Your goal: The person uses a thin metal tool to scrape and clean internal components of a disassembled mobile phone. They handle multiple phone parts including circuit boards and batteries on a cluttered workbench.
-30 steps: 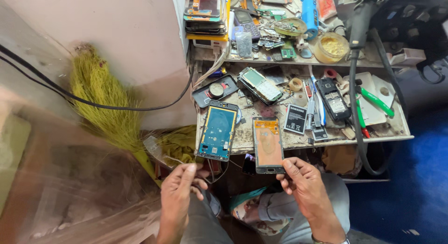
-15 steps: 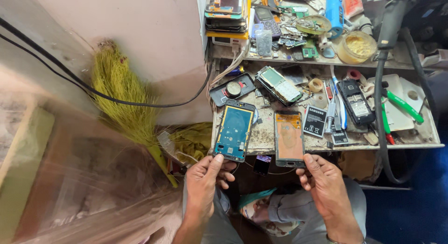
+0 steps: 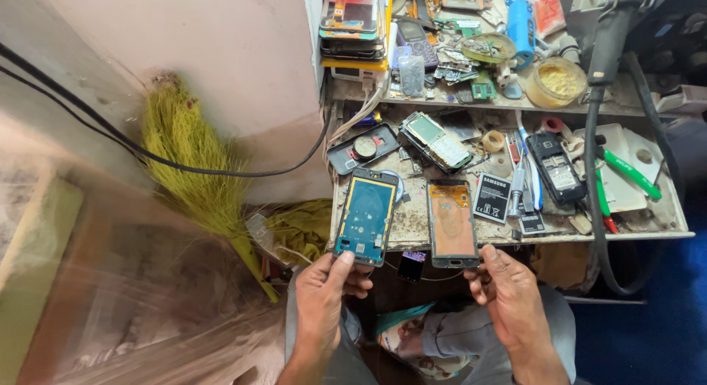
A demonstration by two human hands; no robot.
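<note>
Gripping a teal phone frame [image 3: 366, 217] in closed left hand [image 3: 324, 289], right hand [image 3: 508, 289] pinching an orange phone frame [image 3: 451, 221]

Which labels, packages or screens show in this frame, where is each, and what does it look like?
Battery label: bench, right of the orange frame; black rectangle, white print.
Small screen: under the bench edge between the hands; dark, purplish glow.
Keypad phone: bench right; black, pale screen.

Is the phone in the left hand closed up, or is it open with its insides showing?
Open. The phone frame in the left hand shows a bare teal inner plate with holes and cutouts, no glass or cover over it.
</note>
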